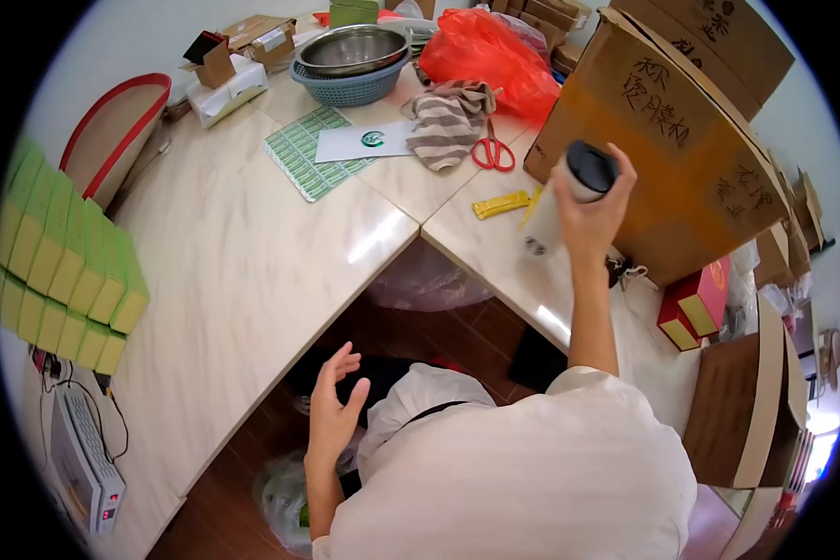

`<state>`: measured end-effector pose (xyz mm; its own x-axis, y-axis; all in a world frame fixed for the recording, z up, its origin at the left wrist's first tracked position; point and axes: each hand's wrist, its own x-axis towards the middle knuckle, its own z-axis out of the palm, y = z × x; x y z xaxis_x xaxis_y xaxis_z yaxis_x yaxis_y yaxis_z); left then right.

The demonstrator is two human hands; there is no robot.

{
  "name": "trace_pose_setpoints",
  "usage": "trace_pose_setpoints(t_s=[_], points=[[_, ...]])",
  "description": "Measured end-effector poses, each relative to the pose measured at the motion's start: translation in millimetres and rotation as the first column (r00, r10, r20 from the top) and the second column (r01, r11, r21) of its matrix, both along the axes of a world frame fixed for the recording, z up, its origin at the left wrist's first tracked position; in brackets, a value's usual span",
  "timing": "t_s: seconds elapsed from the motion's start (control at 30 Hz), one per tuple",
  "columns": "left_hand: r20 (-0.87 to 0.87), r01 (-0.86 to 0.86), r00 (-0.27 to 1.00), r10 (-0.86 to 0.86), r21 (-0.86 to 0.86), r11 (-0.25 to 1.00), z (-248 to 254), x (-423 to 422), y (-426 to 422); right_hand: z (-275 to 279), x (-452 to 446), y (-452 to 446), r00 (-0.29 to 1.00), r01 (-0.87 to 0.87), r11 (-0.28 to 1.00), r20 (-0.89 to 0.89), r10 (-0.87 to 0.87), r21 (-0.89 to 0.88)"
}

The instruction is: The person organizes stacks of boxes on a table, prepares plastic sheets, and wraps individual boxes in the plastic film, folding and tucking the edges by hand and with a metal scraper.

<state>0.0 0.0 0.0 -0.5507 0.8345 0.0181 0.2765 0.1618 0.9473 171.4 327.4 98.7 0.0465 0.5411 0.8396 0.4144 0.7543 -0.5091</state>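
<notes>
- Cup (588, 174): lidded, contents hidden, over the tabletop (280, 229), beside the box (653, 154)
- Right hand (591, 219): outstretched, fingers clamped around cup
- Left hand (334, 413): raised, fingers apart
- Bowl (355, 49): nested in basket (347, 91)

Smooth plastic-looking lid (592, 164) on a matt-looking cup (549, 217), glossy marble-look tabletop (252, 252), shiny metal bowl (353, 47) in a plastic basket (355, 91), thin crinkled plastic bag (485, 56), soft rumpled cloth (448, 121), matt cardboard box (625, 173), wood-look floor (457, 334), scissors (492, 143) with smooth plastic handles
</notes>
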Motion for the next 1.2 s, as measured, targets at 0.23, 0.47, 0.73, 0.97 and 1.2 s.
trace_pose_setpoints(t_s=[0.23, 0.47, 0.73, 0.97, 1.2], points=[[0.036, 0.069, 0.997, -0.068, -0.019, 0.997, -3.7, -0.5, 12.9, -28.3, 46.1, 59.6, 0.949, 0.315, 0.948, 0.035, -0.314, -0.044], [0.056, 0.013, 0.998, -0.011, -0.025, 1.000, -7.7, -1.2, 3.2, -49.6, 59.4, 92.4, 0.937, 0.348, 0.937, 0.028, -0.348, 0.017], [0.158, -0.033, 0.986, 0.049, -0.103, 0.994, -28.4, 8.4, -24.8, -20.7, 47.5, 64.8, 0.773, 0.545, 0.747, 0.116, -0.623, 0.380], [0.126, -0.269, 0.954, 0.273, -0.053, 0.962, -56.3, 23.4, -55.4, -2.8, -51.8, 10.9, 0.989, -0.056, 0.964, -0.120, 0.090, 0.261], [0.133, -0.677, 0.714, 0.687, -0.120, 0.727, -91.3, 71.6, -128.7, -105.2, -206.5, -143.7, 0.339, -0.868, 0.449, 0.407, 0.848, -0.212]])
